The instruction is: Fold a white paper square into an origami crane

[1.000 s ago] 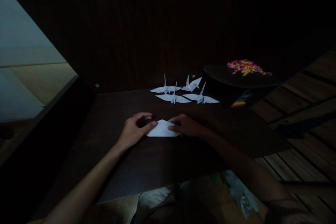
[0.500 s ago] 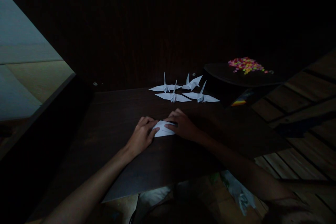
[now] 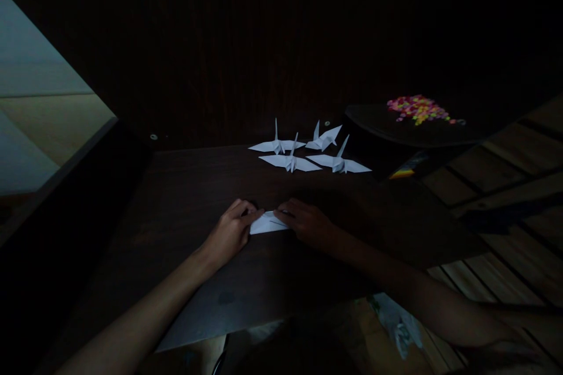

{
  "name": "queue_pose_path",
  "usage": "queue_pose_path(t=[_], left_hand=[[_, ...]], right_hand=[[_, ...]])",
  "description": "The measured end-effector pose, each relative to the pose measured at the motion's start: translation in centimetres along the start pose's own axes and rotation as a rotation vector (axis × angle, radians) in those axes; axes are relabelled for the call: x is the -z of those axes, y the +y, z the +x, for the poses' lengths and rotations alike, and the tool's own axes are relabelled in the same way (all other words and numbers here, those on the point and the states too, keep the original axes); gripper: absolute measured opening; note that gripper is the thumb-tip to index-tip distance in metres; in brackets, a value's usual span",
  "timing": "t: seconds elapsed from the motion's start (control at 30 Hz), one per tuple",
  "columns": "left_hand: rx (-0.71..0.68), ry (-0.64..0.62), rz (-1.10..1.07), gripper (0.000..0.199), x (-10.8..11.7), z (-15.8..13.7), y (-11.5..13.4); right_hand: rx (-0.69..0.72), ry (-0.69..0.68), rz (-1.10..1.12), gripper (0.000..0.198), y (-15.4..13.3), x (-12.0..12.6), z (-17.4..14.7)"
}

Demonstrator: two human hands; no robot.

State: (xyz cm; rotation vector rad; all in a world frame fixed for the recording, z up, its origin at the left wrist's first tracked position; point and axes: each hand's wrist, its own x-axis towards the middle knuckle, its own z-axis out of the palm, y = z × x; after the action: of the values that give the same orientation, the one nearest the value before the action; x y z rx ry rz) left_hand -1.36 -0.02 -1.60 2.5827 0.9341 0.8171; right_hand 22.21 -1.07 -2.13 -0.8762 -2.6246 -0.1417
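A small folded piece of white paper (image 3: 267, 224) lies on the dark wooden table (image 3: 185, 187), between my two hands. My left hand (image 3: 234, 225) pinches its left end, thumb and fingertips along the upper edge. On the right end, my right hand (image 3: 305, 221) grips the paper with its fingers pressed together at the top edge; the shadow hides part of the grip. Just beyond my hands stand several white origami cranes (image 3: 290, 162) with wings spread and necks pointing up.
A dark curved shelf (image 3: 373, 123) at the right back holds a heap of small colourful pieces (image 3: 420, 110). A wooden panel (image 3: 57, 170) edges the left side. Wooden slats (image 3: 497, 158) run along the right, and a pale plastic bag (image 3: 400, 325) lies below the table.
The paper's peaked top is now folded down, leaving a lower, flatter strip. Both thumbs have moved up to the upper edge. The cranes have stayed in place.
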Motion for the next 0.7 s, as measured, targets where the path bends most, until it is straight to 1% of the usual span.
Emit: queue_pose_path(t=[0.13, 0.27, 0.37, 0.43, 0.5, 0.6, 0.7], left_hand=[[-0.031, -0.062, 0.040, 0.048, 0.28, -0.11, -0.14], [-0.031, -0.112, 0.086, 0.049, 0.21, -0.35, -0.42], [-0.023, -0.141, 0.105, 0.045, 0.10, -0.48, -0.62], [-0.020, -0.145, 0.101, 0.042, 0.04, -0.51, -0.71], [-0.021, -0.140, 0.087, 0.040, 0.03, -0.49, -0.75], [-0.027, -0.148, 0.088, 0.040, 0.07, -0.46, -0.79], [-0.035, -0.167, 0.110, 0.040, 0.07, -0.55, -0.97]], right_hand=[[-0.013, -0.004, -0.031, 0.025, -0.14, -0.13, -0.20], [-0.055, -0.029, -0.013, 0.030, -0.23, -0.34, -0.25], [-0.089, -0.038, 0.032, 0.034, -0.04, -0.40, -0.12], [-0.116, -0.019, 0.067, 0.034, 0.20, -0.50, 0.01], [-0.117, 0.008, 0.088, 0.031, 0.40, -0.63, 0.11], [-0.091, 0.031, 0.061, 0.028, 0.41, -0.77, 0.16], [-0.088, 0.013, 0.008, 0.026, 0.05, -0.75, 0.14]])
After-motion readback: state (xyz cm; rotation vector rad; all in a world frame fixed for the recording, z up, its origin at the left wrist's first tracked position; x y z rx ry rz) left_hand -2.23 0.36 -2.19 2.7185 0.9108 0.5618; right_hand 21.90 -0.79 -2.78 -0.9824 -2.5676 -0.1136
